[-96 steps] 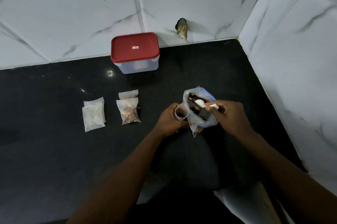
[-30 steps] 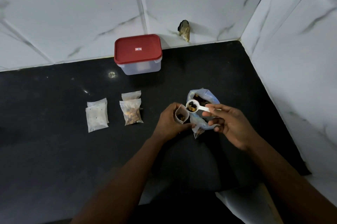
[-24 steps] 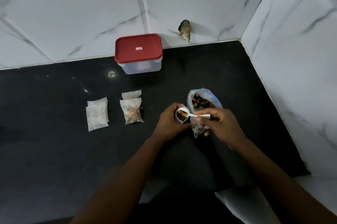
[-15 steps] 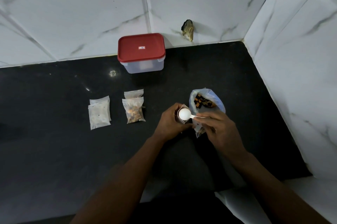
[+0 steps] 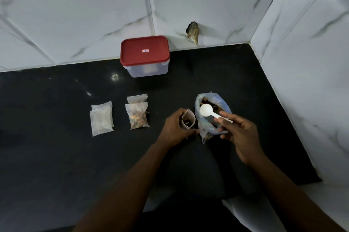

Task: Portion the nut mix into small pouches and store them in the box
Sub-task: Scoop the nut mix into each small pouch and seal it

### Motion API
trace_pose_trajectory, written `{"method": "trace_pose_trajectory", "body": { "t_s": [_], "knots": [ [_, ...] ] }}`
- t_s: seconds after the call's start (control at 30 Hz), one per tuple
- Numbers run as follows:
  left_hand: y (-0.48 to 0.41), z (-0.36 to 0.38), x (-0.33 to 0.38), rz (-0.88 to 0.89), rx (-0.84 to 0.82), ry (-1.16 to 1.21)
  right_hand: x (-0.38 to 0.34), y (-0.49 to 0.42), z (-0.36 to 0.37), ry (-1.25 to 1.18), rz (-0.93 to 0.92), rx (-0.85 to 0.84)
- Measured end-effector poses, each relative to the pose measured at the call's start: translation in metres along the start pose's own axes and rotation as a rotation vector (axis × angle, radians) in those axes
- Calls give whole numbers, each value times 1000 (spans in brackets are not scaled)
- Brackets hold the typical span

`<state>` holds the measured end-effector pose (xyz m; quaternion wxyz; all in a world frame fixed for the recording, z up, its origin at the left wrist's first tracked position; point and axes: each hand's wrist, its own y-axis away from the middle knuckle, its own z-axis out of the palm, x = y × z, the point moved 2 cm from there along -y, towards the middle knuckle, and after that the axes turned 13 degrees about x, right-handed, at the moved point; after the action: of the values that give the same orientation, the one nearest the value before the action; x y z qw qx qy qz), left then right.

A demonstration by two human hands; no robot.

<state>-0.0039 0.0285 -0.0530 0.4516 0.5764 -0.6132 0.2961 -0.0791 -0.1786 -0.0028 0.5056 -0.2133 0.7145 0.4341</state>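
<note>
Gripping an open pouch (image 5: 188, 121) upright, left hand (image 5: 174, 129) fingers curled round it; right hand (image 5: 238, 133) pinches white spoon (image 5: 211, 113) over nut bag (image 5: 212, 116).

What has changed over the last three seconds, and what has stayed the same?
The right hand carried a spoon of nuts left from the bag, tipped it into the pouch that the left hand holds, then brought it back right over the bag, empty. The shut box and the lying pouches stayed put.
</note>
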Motion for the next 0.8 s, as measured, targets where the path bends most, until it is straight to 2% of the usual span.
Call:
{"method": "trace_pose_trajectory", "body": {
  "t_s": [0.1, 0.17, 0.23, 0.33, 0.43, 0.63, 0.8],
  "knots": [
    [-1, 1, -1, 6, 4, -21, 2, -8, -20, 362, -314, 171],
    [0, 2, -1, 11, 7, -30, 2, -10, -30, 559, -561, 182],
    [0, 5, -1, 16, 2, -22, 1, -11, -35, 623, -742, 160],
    [0, 9, 0, 23, 10, -17, -2, -20, -32, 713, -912, 149],
    [0, 13, 1, 37, 46, 6, 1, -31, -21, 790, -973, 132],
    [0, 19, 5, 77, 46, 58, 2, -41, 0, 808, -963, 177],
    [2, 20, 4, 97, 30, 70, 9, -53, 5, 892, -1041, 112]
  ]
}}
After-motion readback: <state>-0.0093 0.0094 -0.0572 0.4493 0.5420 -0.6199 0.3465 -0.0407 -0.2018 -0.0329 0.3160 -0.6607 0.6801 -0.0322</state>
